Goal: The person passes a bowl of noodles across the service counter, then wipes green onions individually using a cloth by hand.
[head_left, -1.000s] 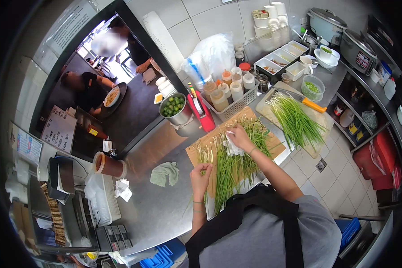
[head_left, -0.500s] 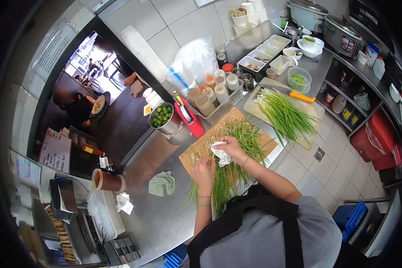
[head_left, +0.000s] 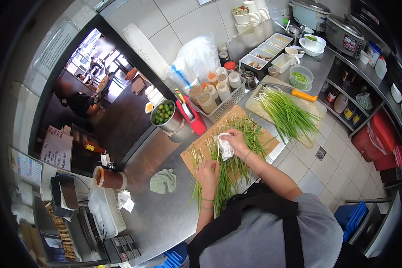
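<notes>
My right hand (head_left: 235, 142) is closed on a crumpled white paper towel (head_left: 226, 148) above a pile of green onions (head_left: 248, 127). Just to the left and nearer my body, my left hand (head_left: 207, 175) has its fingers curled and pinched at the stalks. What lies between those fingertips is hidden. The onions, with pale root ends and some yellowed tips, cover much of a brown cutting board (head_left: 268, 142), their green ends hanging toward me. A neater bunch of green onions (head_left: 286, 114) lies on a pale cutting board (head_left: 256, 107) to the right, beside an orange-handled knife (head_left: 304, 94).
Behind the board stand a basket (head_left: 228, 106) of squeeze bottles, a red tape dispenser (head_left: 191, 117) and a metal pot (head_left: 173, 125) of green limes. A green cloth (head_left: 163, 181) lies on the steel counter (head_left: 143, 219). Through the opening, a person (head_left: 78, 100) holds a pan.
My right hand and the paper towel have shifted slightly right and down over the onions. My left hand has moved slightly right. Beyond the opening, the person has raised and tilted the pan.
</notes>
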The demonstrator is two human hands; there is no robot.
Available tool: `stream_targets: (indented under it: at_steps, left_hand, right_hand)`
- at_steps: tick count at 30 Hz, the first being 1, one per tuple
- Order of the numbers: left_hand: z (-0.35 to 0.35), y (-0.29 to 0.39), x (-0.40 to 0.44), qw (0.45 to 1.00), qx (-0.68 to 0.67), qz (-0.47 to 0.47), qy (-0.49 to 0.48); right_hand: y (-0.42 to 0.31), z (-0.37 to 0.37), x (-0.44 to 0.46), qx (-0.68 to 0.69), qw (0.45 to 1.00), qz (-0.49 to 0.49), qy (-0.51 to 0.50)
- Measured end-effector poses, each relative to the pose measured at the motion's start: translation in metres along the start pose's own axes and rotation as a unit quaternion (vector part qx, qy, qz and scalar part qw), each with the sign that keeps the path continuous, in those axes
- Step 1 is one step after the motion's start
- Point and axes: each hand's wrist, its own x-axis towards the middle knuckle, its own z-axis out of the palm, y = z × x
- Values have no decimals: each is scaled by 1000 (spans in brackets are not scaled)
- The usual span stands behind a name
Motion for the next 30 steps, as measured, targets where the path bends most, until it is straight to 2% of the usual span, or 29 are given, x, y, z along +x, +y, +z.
stream_targets:
  at_steps: [9, 13, 14, 15, 17, 18, 21, 24, 27, 28, 30]
  left_hand:
    - [-8, 4, -4, 985, -153, -80, -17]
    - [-10, 0, 0, 958, -256, -126, -18]
    - [-10, -4, 2, 949, -282, -140, -26]
    - [-9, -7, 3, 938, -308, -153, -34]
    - [-4, -12, 9, 912, -363, -183, -58]
    - [-1, -13, 13, 897, -389, -197, -70]
    - [13, -5, 27, 865, -452, -196, -94]
    - [31, -2, 35, 849, -472, -209, -118]
    - [45, 0, 38, 832, -494, -210, -140]
    - [48, 0, 38, 833, -490, -212, -144]
    - [54, -2, 38, 835, -482, -218, -149]
  right_hand:
    - [-29, -7, 11, -8, 999, -43, 20]
    - [-58, -12, 10, -123, 978, -164, 28]
    - [-55, -21, 17, -208, 952, -224, 30]
    - [-61, -23, 16, -295, 899, -322, 27]
    - [-72, -25, 12, -450, 742, -497, 17]
    - [-68, -30, 12, -501, 708, -498, 12]
    - [-59, -44, 9, -611, 731, -302, 21]
    - [-61, -47, 9, -608, 759, -223, 62]
    - [-50, -62, 24, -456, 857, -239, -4]
    - [-46, -65, 28, -425, 881, -208, -15]
    - [-45, -68, 27, -276, 957, -89, -27]
